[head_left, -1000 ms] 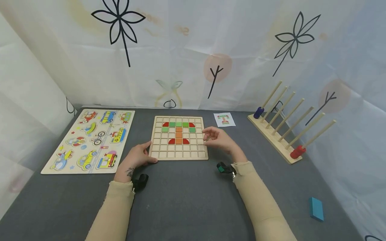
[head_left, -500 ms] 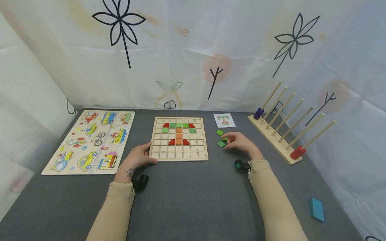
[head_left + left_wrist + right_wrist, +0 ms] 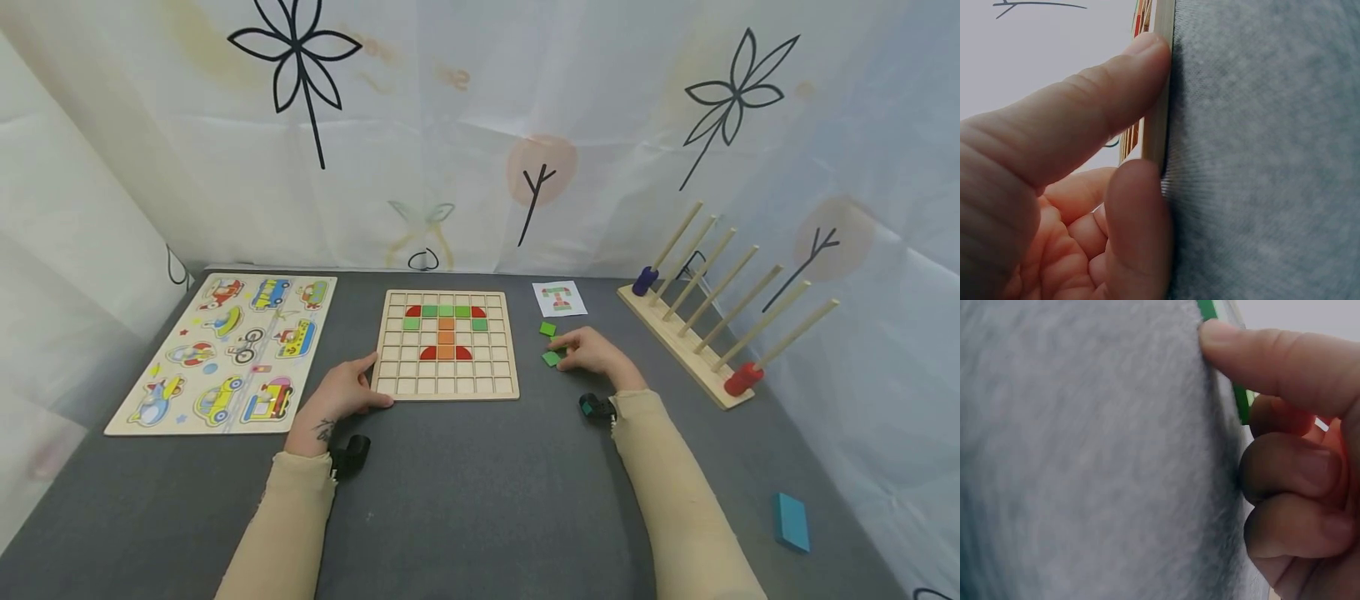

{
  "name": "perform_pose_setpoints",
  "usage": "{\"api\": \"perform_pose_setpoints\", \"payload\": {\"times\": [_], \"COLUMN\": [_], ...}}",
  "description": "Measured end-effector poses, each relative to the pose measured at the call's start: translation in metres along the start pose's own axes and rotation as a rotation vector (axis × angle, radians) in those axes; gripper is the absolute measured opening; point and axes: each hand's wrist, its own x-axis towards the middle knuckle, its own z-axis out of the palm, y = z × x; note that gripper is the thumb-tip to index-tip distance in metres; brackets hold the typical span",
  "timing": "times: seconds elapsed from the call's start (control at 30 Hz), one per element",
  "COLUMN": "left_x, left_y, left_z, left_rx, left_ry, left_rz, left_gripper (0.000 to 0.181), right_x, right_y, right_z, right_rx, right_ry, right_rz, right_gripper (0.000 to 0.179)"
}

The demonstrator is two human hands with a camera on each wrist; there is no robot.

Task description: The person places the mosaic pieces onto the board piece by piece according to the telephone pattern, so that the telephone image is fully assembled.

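Note:
A wooden grid board [image 3: 480,387] lies on the dark table with red, orange and green pieces set in its upper and middle cells. My left hand [image 3: 342,395] holds the board's near left corner, thumb at the front edge and forefinger along the left side. To the right of the board, my right hand [image 3: 596,353] has thumb and forefinger at the small green tiles [image 3: 551,358]. In the right wrist view the thumb presses against the edge of a green tile [image 3: 1243,407], the other fingers curled. The forefinger's tip is hidden there. Another green tile [image 3: 547,329] lies just beyond.
A white pattern card [image 3: 559,299] lies behind the tiles. On the left is a vehicle picture puzzle [image 3: 251,375]. A peg stand [image 3: 682,342] with blue and red rings stands at the right, and a blue block [image 3: 792,522] lies nearer me.
My right hand has moved from the board's right edge rightward to the green tiles, uncovering some of them. It then shifts slightly left there. My left hand stays on the board.

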Motion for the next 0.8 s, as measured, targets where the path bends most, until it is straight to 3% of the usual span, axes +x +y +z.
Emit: {"api": "perform_pose_setpoints", "payload": {"times": [0.17,0.37,0.47,0.67,0.8], "left_x": [0.0,0.0,0.0,-0.001,-0.001], "left_y": [0.0,0.001,0.001,0.0,0.0], "left_z": [0.0,0.0,0.0,0.0,-0.001], "left_rx": [0.008,0.01,0.013,0.014,0.014], "left_ry": [-0.003,-0.003,-0.001,-0.001,-0.002], "left_rz": [0.001,-0.007,-0.003,0.002,0.003], "left_gripper": [0.093,0.092,0.092,0.091,0.091], "right_x": [-0.002,-0.004,-0.002,0.004,0.007], "right_y": [0.0,-0.009,-0.019,-0.042,-0.054], "right_z": [0.001,0.013,0.023,0.044,0.059], "right_rx": [-0.024,0.097,0.23,0.593,0.723], "right_ry": [0.059,0.178,0.211,0.189,0.178], "right_rz": [0.01,-0.124,-0.13,-0.126,-0.166], "right_gripper": [0.034,0.031,0.032,0.027,0.027]}}
